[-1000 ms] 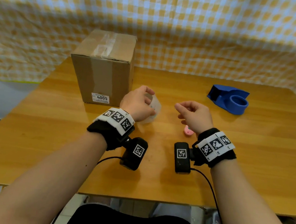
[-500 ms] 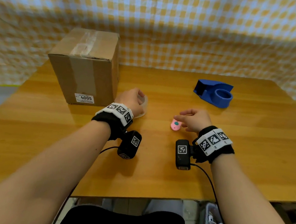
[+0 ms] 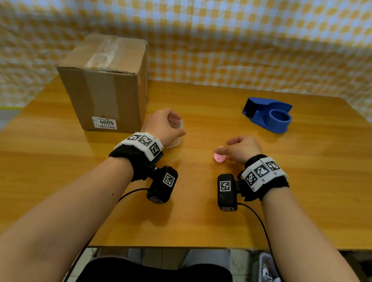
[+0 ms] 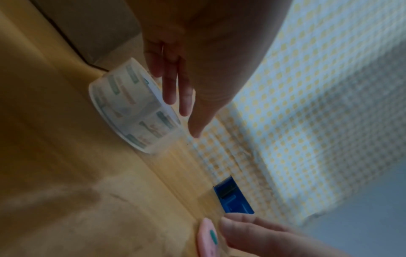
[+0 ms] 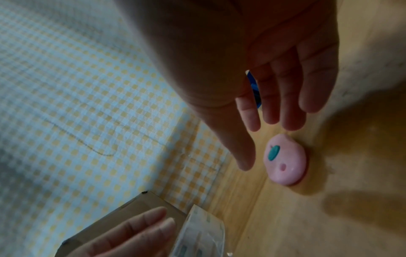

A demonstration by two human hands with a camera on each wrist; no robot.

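Two items sit within your reach on the counter (image 3: 195,222). Your left hand (image 3: 163,127) hovers over the clear tape roll (image 4: 131,111) with fingers straight and relaxed, gripping nothing; whether the fingertips touch its rim cannot be told. The roll lies just beside the cardboard box (image 3: 108,86), at 4 o'clock from its labelled face. Your right hand (image 3: 241,148) is likewise released, fingers extended just above the pink disc (image 5: 285,160) with a teal button, which rests on the counter at 3 o'clock from the roll, apart from it. The blue dispenser (image 3: 268,115) stands well apart at 1 o'clock and carries no roll; loading the tape roll into it is the probable aim.
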